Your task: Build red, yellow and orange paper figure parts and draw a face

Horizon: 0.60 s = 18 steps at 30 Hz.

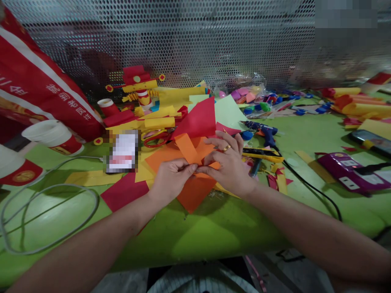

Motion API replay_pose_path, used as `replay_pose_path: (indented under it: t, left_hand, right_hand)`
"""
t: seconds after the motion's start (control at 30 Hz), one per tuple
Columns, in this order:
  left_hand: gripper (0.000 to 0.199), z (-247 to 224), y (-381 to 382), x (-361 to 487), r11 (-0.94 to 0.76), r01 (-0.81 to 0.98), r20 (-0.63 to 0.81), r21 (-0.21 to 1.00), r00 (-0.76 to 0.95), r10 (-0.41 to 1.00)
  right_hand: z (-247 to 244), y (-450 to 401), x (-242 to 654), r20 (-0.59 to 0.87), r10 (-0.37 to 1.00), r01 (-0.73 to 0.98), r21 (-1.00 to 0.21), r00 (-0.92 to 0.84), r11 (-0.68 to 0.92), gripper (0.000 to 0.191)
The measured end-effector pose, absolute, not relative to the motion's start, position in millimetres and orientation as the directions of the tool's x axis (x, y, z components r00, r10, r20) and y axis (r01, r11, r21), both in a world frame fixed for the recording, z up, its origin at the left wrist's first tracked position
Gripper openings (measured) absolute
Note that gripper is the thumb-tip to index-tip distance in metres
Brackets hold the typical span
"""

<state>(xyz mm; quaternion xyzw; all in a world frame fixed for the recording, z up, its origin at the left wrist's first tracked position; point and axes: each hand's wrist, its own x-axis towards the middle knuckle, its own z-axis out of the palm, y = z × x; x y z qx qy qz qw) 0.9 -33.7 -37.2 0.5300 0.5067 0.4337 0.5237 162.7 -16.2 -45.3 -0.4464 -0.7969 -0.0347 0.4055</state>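
Both hands meet over the middle of the green table. My left hand (pixel 171 178) pinches an orange paper strip (pixel 187 149) between thumb and index finger. Close against it, my right hand (pixel 228 163), with a gold ring, holds the same strip's other part in its thumb and index finger, its other fingers slightly raised. Beneath the hands lies a larger orange sheet (pixel 195 196). Behind them are a red sheet (pixel 200 118) and a pale green sheet (pixel 230 114). Red-handled scissors (pixel 155 138) rest to the left of the strip.
A phone (pixel 122 151), paper cups (pixel 50 136) and a looped white cable (pixel 96 203) lie left. To the right are a blue glue gun (pixel 264 131), a yellow cutter (pixel 264 154) and a purple power strip (pixel 351 173). A perforated metal panel (pixel 189 44) stands behind.
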Motion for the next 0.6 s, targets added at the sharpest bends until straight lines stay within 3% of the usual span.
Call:
replay_pose_path:
  t: [0.1, 0.2, 0.27, 0.4, 0.5, 0.6]
  left_hand:
    - [0.013, -35, -33, 5, 0.086, -0.105, -0.079, 0.991, 0.066, 0.995]
    - [0.011, -32, -32, 7, 0.088, -0.246, -0.086, 0.965, 0.018, 0.996]
    - [0.009, -30, -32, 6, 0.08, -0.3, -0.083, 0.951, 0.003, 0.997]
    - [0.008, -31, -32, 6, 0.076, -0.332, -0.071, 0.94, 0.026, 0.997]
    - [0.011, -33, -33, 7, 0.092, -0.34, -0.078, 0.936, 0.054, 0.995]
    - [0.013, -35, -33, 8, 0.117, -0.354, -0.097, 0.928, 0.075, 0.992]
  right_hand:
    - [-47, -17, 163, 0.721, 0.677, 0.758, -0.359, -0.145, 0.545, 0.029]
    - [-51, -14, 164, 0.749, 0.66, 0.652, -0.527, 0.054, 0.545, 0.061]
    - [-54, -12, 164, 0.686, 0.716, 0.498, -0.668, 0.127, 0.553, 0.074]
    - [-57, -10, 158, 0.358, 0.931, 0.131, -0.922, -0.069, 0.365, 0.053]
    - [-54, -13, 152, 0.206, 0.959, -0.035, -0.979, -0.194, 0.203, 0.038]
    - [-49, -15, 149, 0.173, 0.974, -0.128, -0.98, -0.145, 0.154, 0.031]
